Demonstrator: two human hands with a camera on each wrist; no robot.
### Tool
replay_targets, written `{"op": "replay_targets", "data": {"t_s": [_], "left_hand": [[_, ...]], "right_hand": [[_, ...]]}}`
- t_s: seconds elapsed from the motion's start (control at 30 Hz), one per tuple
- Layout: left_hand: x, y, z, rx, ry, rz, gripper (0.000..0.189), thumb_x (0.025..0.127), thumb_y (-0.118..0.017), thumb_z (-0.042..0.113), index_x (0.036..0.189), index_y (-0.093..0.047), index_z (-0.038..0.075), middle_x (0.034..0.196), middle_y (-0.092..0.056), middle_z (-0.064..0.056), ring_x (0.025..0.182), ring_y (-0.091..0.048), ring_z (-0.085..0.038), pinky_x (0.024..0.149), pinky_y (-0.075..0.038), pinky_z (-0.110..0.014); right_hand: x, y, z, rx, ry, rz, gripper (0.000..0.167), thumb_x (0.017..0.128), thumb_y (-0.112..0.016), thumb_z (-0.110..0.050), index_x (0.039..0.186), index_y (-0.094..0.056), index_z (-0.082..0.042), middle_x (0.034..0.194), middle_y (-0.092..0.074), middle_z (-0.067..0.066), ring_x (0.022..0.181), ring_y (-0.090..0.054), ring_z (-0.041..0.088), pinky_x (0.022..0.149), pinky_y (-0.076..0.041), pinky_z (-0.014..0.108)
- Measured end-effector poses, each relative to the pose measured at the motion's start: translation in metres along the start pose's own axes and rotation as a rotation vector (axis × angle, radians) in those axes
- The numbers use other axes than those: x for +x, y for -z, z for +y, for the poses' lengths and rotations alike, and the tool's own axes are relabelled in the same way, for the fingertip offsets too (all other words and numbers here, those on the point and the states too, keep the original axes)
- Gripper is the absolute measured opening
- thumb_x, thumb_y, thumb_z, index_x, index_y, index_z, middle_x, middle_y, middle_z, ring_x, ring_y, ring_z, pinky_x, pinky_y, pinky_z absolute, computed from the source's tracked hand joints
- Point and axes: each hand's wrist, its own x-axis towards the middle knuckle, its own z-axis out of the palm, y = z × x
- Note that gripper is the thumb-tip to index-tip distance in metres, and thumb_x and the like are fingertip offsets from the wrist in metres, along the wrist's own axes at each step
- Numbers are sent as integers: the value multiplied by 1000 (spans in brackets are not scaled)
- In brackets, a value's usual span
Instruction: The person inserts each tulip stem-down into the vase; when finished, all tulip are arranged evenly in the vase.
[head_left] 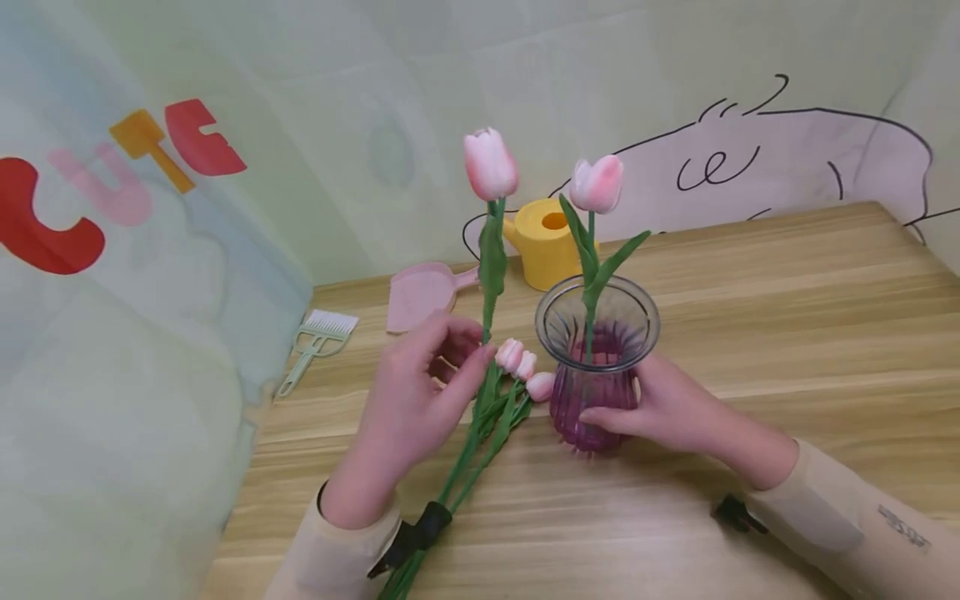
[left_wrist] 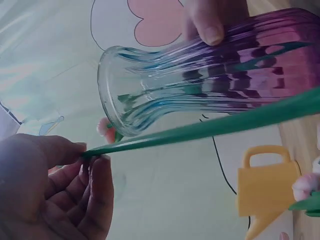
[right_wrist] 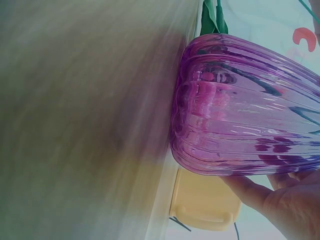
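My left hand [head_left: 412, 408] pinches the green stem of an artificial pink tulip [head_left: 491, 162] between thumb and fingertips, its bloom upright above the hand. The left wrist view shows the stem [left_wrist: 200, 129] running past the vase. With thumb and fingers around its side, my right hand [head_left: 671, 408] holds a ribbed glass vase [head_left: 566, 392], clear at the rim and purple below. A second pink tulip [head_left: 597, 183] with two leaves stands inside the vase. Several more tulips [head_left: 512, 357] lie on the table between the hands, partly behind the left hand's stem.
A yellow watering can [head_left: 540, 258] stands behind the vase near the wall. Left of it lie a pink dustpan [head_left: 420, 296] and a pale green brush [head_left: 318, 337]. The wooden table [head_left: 787, 333] meets a printed cloth backdrop at the left and back.
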Motion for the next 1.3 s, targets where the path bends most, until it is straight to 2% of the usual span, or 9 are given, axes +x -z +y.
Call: {"op": "replay_targets", "data": {"t_s": [0.2, 0.33, 0.47, 0.7, 0.87, 1.0, 1.13, 1.3], "left_hand": [[5, 5, 6, -160, -28, 69, 14, 91, -72, -6, 100, -63, -2, 82, -68, -7, 61, -61, -13, 53, -55, -25], [10, 8, 14, -235, -48, 98, 14, 90, -70, -11, 99, -60, -6, 83, -66, -10, 60, -61, -15, 53, -56, -27], [15, 8, 23, -308, -60, 147, 12, 92, -66, -11, 99, -57, -9, 87, -62, -11, 58, -60, -15, 51, -55, -27], [20, 9, 29, -481, -138, 294, 18, 95, -66, -6, 99, -53, -19, 87, -67, -6, 54, -59, -15, 49, -54, -27], [22, 11, 35, -553, -164, 400, 26, 97, -67, -1, 97, -48, -20, 84, -65, -10, 53, -61, -18, 48, -55, -31], [23, 12, 37, -616, -179, 473, 20, 96, -67, -3, 96, -50, -15, 81, -65, -14, 52, -64, -21, 48, -56, -33], [22, 13, 37, -671, -204, 551, 14, 95, -66, -7, 99, -53, -12, 83, -65, -17, 54, -66, -23, 48, -56, -34], [21, 13, 37, -736, -248, 616, 16, 95, -64, -9, 103, -52, -13, 83, -66, -19, 57, -69, -27, 49, -57, -35]], "right_hand": [[3, -1, 2, -7, 2, -11, 77, 82, -90, -22, 144, -45, -19, 136, -64, -1, 129, -61, 20, 109, -48, 52], [2, -2, 1, 0, -1, -16, 77, 82, -90, -24, 144, -45, -18, 135, -65, 0, 127, -62, 20, 109, -49, 51], [2, -3, 0, 6, -4, -9, 78, 81, -90, -23, 144, -45, -18, 136, -63, -2, 128, -61, 18, 111, -48, 44], [2, -3, 1, -5, 15, 0, 78, 82, -90, -21, 145, -44, -17, 138, -63, -1, 130, -58, 17, 113, -45, 32], [0, -2, 1, -27, -11, 9, 77, 80, -91, -23, 143, -47, -16, 134, -67, 0, 124, -64, 18, 111, -47, 42], [1, 0, 1, -14, -18, 2, 77, 81, -90, -21, 143, -45, -16, 136, -65, 1, 127, -62, 22, 110, -48, 52], [2, 1, 0, -17, -3, -4, 76, 82, -90, -19, 143, -45, -16, 136, -64, 2, 128, -61, 23, 109, -48, 53], [2, 2, -1, -26, 5, -4, 75, 82, -90, -16, 142, -45, -17, 134, -65, 1, 127, -62, 23, 108, -49, 53]]}}
